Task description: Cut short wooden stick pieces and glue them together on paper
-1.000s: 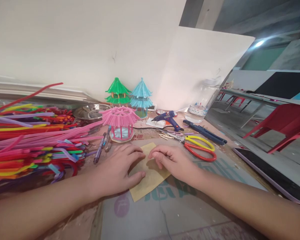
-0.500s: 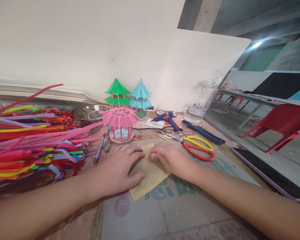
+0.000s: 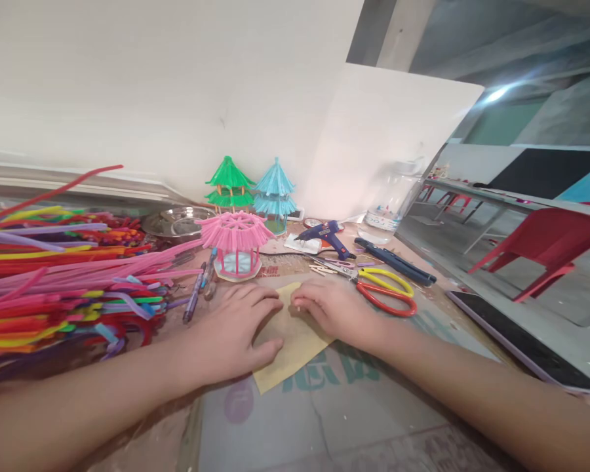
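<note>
A square of yellow paper lies on the grey printed board in front of me. My left hand rests over its left side, fingers stretched out and thumb apart. On the paper's right side, my right hand is closed with thumb and fingertips pressed together. A tiny pale bit shows at those fingertips, too small to name. Just beyond my left hand stands a small pavilion with a pink pipe-cleaner roof. Behind it are a green pavilion and a light blue one.
Bundles of coloured pipe cleaners fill the left, near a metal plate and pens. Rightward lie scissors, a blue glue gun, dark-blue pliers-like tool and a phone. A clear plastic jar stands behind.
Both hands stay over the yellow paper in nearly the same poses. My right fingertips have shifted only slightly, and the view has turned a little.
</note>
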Available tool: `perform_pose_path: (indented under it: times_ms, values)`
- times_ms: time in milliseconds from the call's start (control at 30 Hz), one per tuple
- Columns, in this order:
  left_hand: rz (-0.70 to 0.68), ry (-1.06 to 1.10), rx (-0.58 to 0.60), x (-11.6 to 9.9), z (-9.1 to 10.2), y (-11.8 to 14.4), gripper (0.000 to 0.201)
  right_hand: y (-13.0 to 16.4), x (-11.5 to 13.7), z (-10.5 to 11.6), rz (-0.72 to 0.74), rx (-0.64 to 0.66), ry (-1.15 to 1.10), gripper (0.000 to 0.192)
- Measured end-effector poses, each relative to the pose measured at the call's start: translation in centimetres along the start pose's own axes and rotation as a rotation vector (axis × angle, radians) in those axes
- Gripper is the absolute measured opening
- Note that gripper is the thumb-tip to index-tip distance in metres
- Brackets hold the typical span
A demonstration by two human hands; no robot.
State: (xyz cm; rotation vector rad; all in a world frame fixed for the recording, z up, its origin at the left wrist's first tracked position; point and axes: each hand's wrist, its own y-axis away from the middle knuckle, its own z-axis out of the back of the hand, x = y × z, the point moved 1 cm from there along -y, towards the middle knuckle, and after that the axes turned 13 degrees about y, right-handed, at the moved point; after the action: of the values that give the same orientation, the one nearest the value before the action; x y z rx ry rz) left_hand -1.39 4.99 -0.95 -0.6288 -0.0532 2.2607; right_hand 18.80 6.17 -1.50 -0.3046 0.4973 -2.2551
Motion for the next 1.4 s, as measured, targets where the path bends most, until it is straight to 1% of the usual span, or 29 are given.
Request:
perform_pose_path:
  times_ms: [33, 133, 233, 267, 367, 400, 500, 633, 733, 767, 833, 867, 967, 1000, 1067, 1133, 1200, 1267, 1300, 1400]
  values:
    - [-0.002, 0.001, -0.002, 0.1, 0.0, 0.0, 0.042, 0.0, 0.0, 0.1, 0.007, -0.001, -0.004, 0.025]
    - [-0.016, 0.005, -0.011, 0.2, -0.1, -0.1, 0.040, 0.0, 0.2, 0.1, 0.121, 0.057, -0.109, 0.024]
    - [-0.003, -0.003, -0.005, 0.1, 0.0, -0.2, 0.039, 0.0, 0.0, 0.2, -0.008, 0.016, -0.046, 0.026]
    - [0.002, -0.004, 0.002, 0.0, 0.0, -0.2, 0.039, 0.0, -0.1, 0.1, -0.020, 0.005, -0.036, 0.026]
    - [0.005, -0.005, 0.016, -0.2, 0.1, -0.2, 0.039, 0.1, -0.1, -0.1, 0.110, 0.036, -0.076, 0.024]
    - [0.007, -0.005, 0.010, -0.2, 0.1, -0.2, 0.039, 0.1, -0.2, -0.1, 0.103, 0.036, -0.068, 0.024]
    - [-0.003, 0.004, -0.018, 0.0, 0.0, -0.1, 0.038, 0.0, -0.5, -0.1, -0.015, -0.003, -0.013, 0.025]
    - [-0.029, 0.033, -0.040, 0.1, -0.1, -0.1, 0.038, 0.1, -0.3, -0.2, 0.077, 0.039, -0.080, 0.023]
    - [-0.010, 0.024, -0.028, 0.0, 0.0, 0.0, 0.039, 0.2, -0.1, -0.3, 0.023, -0.038, -0.019, 0.026]
    - [-0.009, 0.023, -0.023, -0.1, 0.0, -0.1, 0.039, 0.2, 0.0, -0.3, 0.044, -0.044, -0.032, 0.026]
    - [-0.015, 0.023, -0.027, -0.1, 0.1, -0.1, 0.038, 0.2, 0.1, -0.4, 0.109, -0.004, -0.096, 0.023]
    - [-0.017, 0.023, -0.031, -0.1, 0.1, -0.1, 0.038, 0.1, 0.0, -0.4, 0.116, 0.033, -0.107, 0.023]
    - [-0.005, 0.012, -0.037, 0.1, 0.0, -0.1, 0.039, -0.1, -0.7, -0.3, 0.005, 0.005, -0.025, 0.023]
    - [-0.004, 0.012, -0.039, 0.2, 0.0, -0.2, 0.039, -0.2, -0.9, -0.2, -0.042, -0.001, -0.037, 0.022]
    - [-0.007, 0.017, -0.049, 0.3, 0.0, -0.1, 0.038, -0.2, -1.1, -0.2, -0.150, -0.017, -0.173, 0.020]
    - [-0.021, 0.031, -0.059, 0.3, 0.0, 0.0, 0.035, -0.2, -1.1, -0.2, -0.269, -0.031, -0.449, 0.016]
    - [-0.050, 0.058, -0.079, 0.3, 0.0, 0.2, 0.031, -0.1, -0.8, -0.3, -0.370, -0.014, -0.764, 0.013]
    - [-0.088, 0.093, -0.128, 0.2, 0.1, 0.3, 0.023, 0.0, -0.5, -0.5, -0.414, 0.045, -1.016, 0.019]
    - [-0.106, 0.108, -0.163, 0.1, 0.1, 0.4, 0.019, 0.1, -0.3, -0.6, -0.423, 0.073, -1.104, 0.023]
    - [-0.158, 0.133, -0.224, -0.1, 0.3, 0.4, 0.017, 0.1, 0.0, -0.7, -0.453, 0.114, -1.254, 0.030]
